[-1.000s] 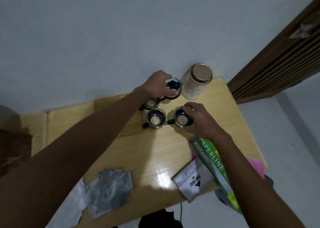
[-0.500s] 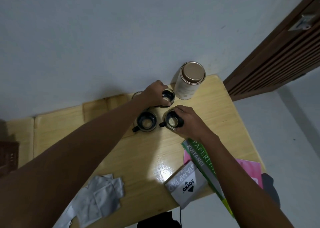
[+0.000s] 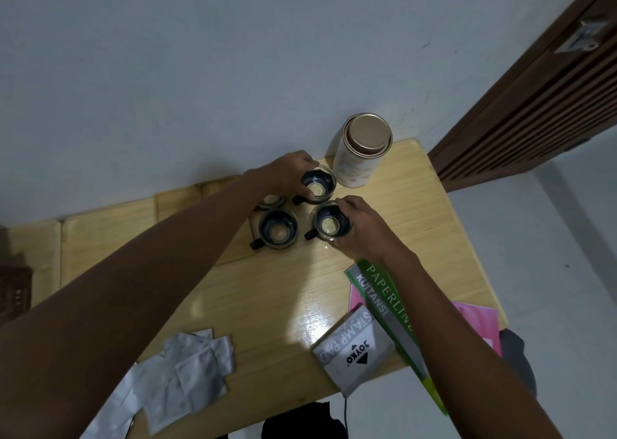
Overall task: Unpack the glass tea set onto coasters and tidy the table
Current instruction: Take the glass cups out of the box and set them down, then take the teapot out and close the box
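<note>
Four glass cups, dark handles, pale round bases, clustered at table [image 3: 273,291] centre. Left hand [image 3: 287,175] grasping rear cup [image 3: 318,185] at 12 o'clock. Right hand [image 3: 362,230] grasping front cup [image 3: 329,225] at 3 o'clock. Third cup [image 3: 277,229] free at 9 o'clock; fourth cup [image 3: 271,201] mostly hidden. Canister [image 3: 362,153] at 1 o'clock.

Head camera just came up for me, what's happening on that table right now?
A person is arranging glass cups with black handles on a wooden table. The left hand grips the far cup beside a tall canister; the right hand grips the near right cup. A third cup stands free.
</note>
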